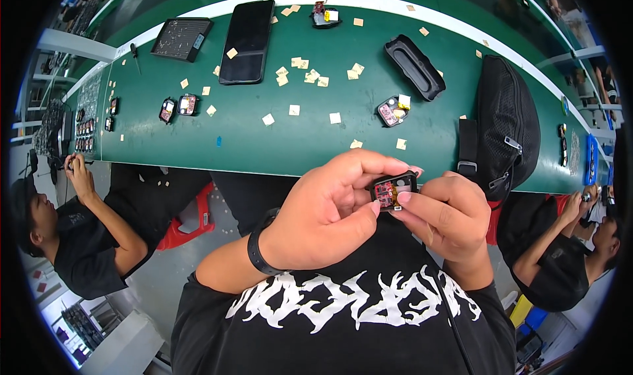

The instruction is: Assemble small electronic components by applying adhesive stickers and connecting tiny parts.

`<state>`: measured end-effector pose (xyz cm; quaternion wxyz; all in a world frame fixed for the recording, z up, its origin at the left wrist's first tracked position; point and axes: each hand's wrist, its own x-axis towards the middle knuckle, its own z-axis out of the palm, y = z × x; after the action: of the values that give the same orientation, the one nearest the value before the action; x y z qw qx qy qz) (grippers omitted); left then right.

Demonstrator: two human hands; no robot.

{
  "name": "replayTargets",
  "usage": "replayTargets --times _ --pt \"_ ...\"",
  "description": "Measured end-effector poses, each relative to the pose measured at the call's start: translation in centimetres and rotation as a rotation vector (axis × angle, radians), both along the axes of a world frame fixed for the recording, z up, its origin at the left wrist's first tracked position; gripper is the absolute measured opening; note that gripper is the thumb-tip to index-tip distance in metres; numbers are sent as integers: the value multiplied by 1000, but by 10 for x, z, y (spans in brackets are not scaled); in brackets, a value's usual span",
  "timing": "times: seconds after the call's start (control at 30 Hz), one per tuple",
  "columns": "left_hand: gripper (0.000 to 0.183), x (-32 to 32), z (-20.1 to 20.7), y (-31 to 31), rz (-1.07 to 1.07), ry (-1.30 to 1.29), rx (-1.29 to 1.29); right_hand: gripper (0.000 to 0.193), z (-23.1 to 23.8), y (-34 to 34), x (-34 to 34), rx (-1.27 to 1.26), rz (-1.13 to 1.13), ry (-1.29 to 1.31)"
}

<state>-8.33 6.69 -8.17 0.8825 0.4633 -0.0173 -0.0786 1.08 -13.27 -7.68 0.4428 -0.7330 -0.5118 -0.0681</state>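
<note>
Close to my chest, just off the table's near edge, I hold a small black device housing [374,192] with a red circuit board inside. My left hand [330,210] grips it from the left, fingers behind and thumb at its lower edge. My right hand [448,210] is closed at its right side, thumb and finger pressed at the board's right part. Whatever the right fingertips pinch is partly hidden. Past my hands lies a similar open housing [390,113] with a board and a yellow-wrapped piece.
The green table [264,144] carries scattered beige paper squares [295,110], a black phone [247,42], a black tray [181,39], an oblong black holder [415,67], more housings [188,105] and a black bag [511,124] at right. Co-workers sit at left [79,230] and right [560,256].
</note>
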Motion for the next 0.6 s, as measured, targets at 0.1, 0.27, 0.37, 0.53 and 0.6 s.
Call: replayTargets --times 0.1,0.27,0.37,0.53,0.6 --pt "43 -1 0 0 -5 -8 2 32 0 -2 2 -14 17 -22" --pt "43 -1 -4 -1 6 -13 7 29 -1 -2 2 -41 30 -36" --pt "44 0 -4 -2 9 5 -20 28 -5 -1 1 19 39 40" --pt "36 2 -9 -1 45 -75 52 33 -5 0 -1 36 -5 114" --pt "34 0 -8 3 39 -20 132 35 -6 1 0 23 -3 98"
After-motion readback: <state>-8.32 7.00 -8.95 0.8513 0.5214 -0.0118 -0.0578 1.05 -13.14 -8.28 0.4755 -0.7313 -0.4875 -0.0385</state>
